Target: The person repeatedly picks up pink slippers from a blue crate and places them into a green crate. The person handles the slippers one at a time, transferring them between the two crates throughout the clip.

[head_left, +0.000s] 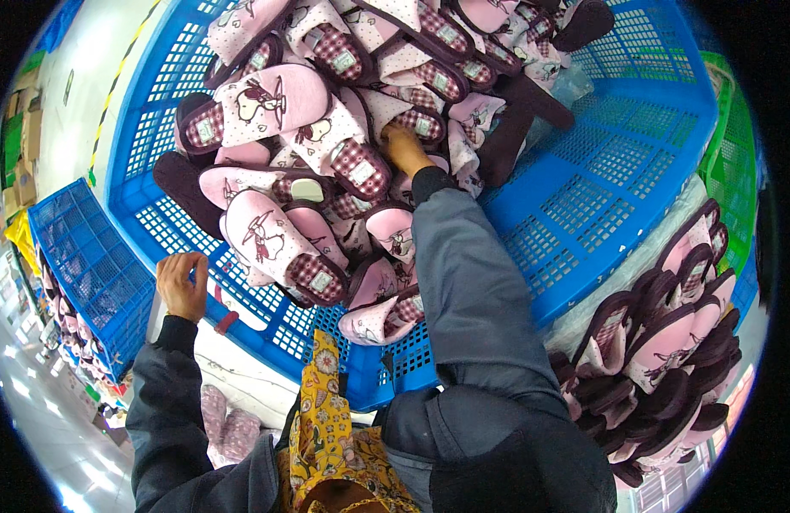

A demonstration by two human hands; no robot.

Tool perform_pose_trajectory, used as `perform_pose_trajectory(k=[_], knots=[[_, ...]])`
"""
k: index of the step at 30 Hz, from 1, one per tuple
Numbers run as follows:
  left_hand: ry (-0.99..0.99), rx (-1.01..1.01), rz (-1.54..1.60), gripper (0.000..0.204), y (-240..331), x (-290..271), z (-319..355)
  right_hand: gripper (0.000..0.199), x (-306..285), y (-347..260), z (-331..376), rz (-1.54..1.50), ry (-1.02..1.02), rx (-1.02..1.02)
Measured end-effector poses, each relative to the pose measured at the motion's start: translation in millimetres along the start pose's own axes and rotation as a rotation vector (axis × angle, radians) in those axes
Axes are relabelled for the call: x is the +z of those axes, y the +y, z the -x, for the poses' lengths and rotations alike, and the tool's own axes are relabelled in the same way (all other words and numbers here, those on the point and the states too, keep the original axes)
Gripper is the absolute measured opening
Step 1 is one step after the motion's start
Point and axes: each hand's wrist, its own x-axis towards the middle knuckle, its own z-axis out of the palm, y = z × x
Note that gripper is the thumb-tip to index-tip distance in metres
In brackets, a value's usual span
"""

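Observation:
A large blue plastic basket (574, 205) holds a heap of pink and white slippers with dark brown soles, checked linings and a cartoon print. My right hand (403, 150) reaches into the middle of the heap. It grips a dotted white slipper (425, 125) at its opening, and the fingertips are partly hidden there. At the basket's near left side, my left hand (182, 286) is closed with bent fingers round the rim. Just inside from it lies a pink slipper (262, 239), sole down, showing its checked insole.
On the right, outside the basket, many similar slippers (669, 342) are piled beside a green crate (733, 162). Another blue basket (91, 274) stands at the left. Cardboard boxes (23, 162) are farther back. A yellow patterned apron (322, 427) hangs against the basket's near edge.

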Motion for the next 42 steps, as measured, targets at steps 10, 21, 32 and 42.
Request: perform_pose_trajectory(k=[10, 21, 32, 42], knots=[[0.028, 0.017, 0.050, 0.010, -6.4, -0.7, 4.2, 0.018, -69.6, -51.0, 87.6, 0.071, 0.538, 0.298], [0.103, 0.042, 0.122, 0.008, -21.6, 5.2, 7.4, 0.033, -87.8, -204.2, 121.2, -0.921, 0.843, 0.698], [0.096, 0.043, 0.217, 0.010, -20.7, -4.6, 6.9, 0.055, -29.2, -315.9, 15.5, -0.814, 0.514, 0.869], [0.119, 0.043, 0.255, 0.010, -24.4, -3.5, 10.1, 0.040, -40.7, -345.9, -24.2, -0.314, 0.456, 0.934]])
